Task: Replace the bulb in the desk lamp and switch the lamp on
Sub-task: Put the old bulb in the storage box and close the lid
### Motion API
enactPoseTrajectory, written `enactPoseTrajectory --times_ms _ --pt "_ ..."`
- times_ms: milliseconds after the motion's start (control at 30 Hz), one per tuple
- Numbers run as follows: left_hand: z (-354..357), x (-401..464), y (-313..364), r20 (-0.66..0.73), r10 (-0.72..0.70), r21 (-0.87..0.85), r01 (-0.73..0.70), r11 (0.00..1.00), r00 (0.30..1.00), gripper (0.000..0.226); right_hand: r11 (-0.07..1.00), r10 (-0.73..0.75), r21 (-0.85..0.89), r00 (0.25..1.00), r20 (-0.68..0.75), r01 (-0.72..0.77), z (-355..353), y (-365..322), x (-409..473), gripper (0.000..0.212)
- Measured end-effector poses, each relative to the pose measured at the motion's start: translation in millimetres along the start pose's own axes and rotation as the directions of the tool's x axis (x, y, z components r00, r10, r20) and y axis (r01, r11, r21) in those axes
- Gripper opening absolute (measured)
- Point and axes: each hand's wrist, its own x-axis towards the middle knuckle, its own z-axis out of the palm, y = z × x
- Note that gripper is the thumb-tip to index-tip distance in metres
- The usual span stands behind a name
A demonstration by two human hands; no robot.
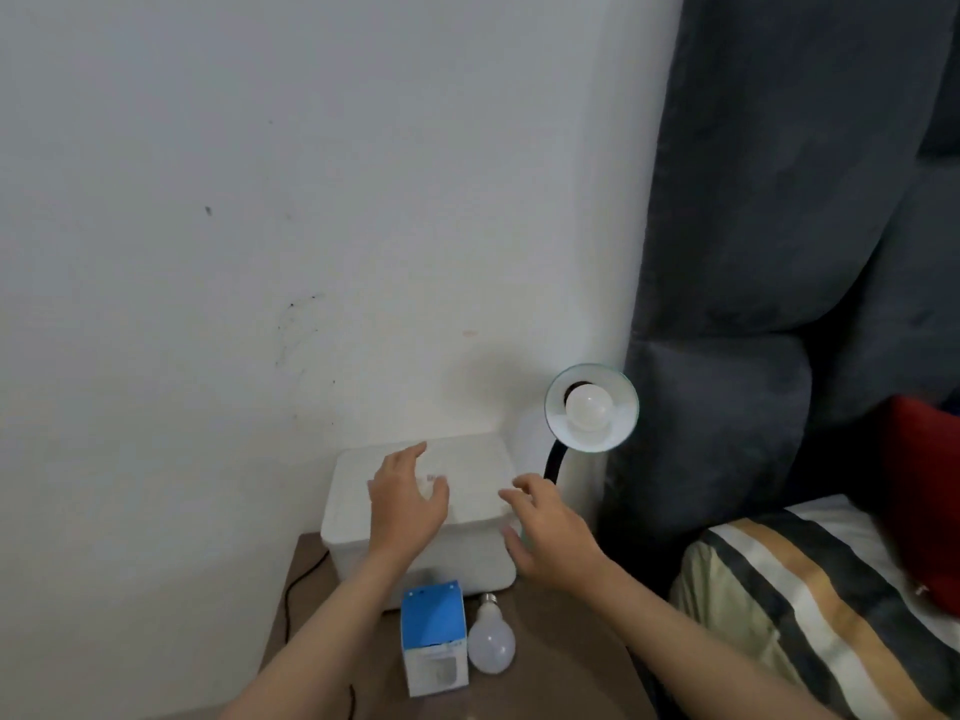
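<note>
The desk lamp (591,406) stands at the back right of the bedside table, its round shade turned towards me on a black gooseneck (553,462). A white bulb (587,405) sits in the shade, unlit. A second white bulb (491,639) lies on the table near me, its screw cap pointing away, beside a blue and white bulb box (434,636). My left hand (408,498) hovers with fingers spread over a white box. My right hand (550,530) is also spread, empty, just below and left of the lamp.
The white box (470,556) fills the back of the brown bedside table (561,662). A black cable (288,600) runs down the table's left side. A dark grey padded headboard (779,252) rises on the right, with a striped pillow (789,605) and a red cushion (922,496).
</note>
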Motion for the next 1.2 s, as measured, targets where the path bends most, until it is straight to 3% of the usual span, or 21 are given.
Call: enactPoseTrajectory --times_ms 100,167,267,367,467,633,1200 --pt "-21 -6 -34 0.018 -0.153 0.269 0.142 0.952 0.988 0.069 0.960 0.256 0.078 0.956 0.141 -0.269 15 -6 6 0.063" --pt "-32 -10 -51 0.032 -0.234 0.358 0.208 0.910 0.972 0.086 0.907 0.370 0.136 0.907 0.203 -0.400 19 -8 14 0.074" --pt "-45 -12 -67 0.077 -0.343 0.397 0.287 0.872 0.936 0.109 0.865 0.383 0.206 0.867 0.320 -0.458 22 -7 25 0.084" --pt "-49 -11 -77 0.229 -0.392 0.300 0.318 0.899 0.891 0.118 0.817 0.388 0.250 0.816 0.428 -0.520 25 -5 38 0.102" --pt "-50 -13 -76 0.262 -0.335 0.197 0.290 0.937 0.905 0.107 0.798 0.438 0.222 0.792 0.426 -0.560 29 -6 48 0.108" --pt "-53 -9 -73 0.204 -0.280 0.052 0.275 0.960 0.938 0.089 0.804 0.449 0.212 0.801 0.395 -0.555 31 -4 56 0.093" --pt "-67 9 -66 0.214 -0.303 0.076 0.293 0.953 0.929 0.083 0.755 0.511 0.201 0.752 0.416 -0.625 5 -16 68 0.079"
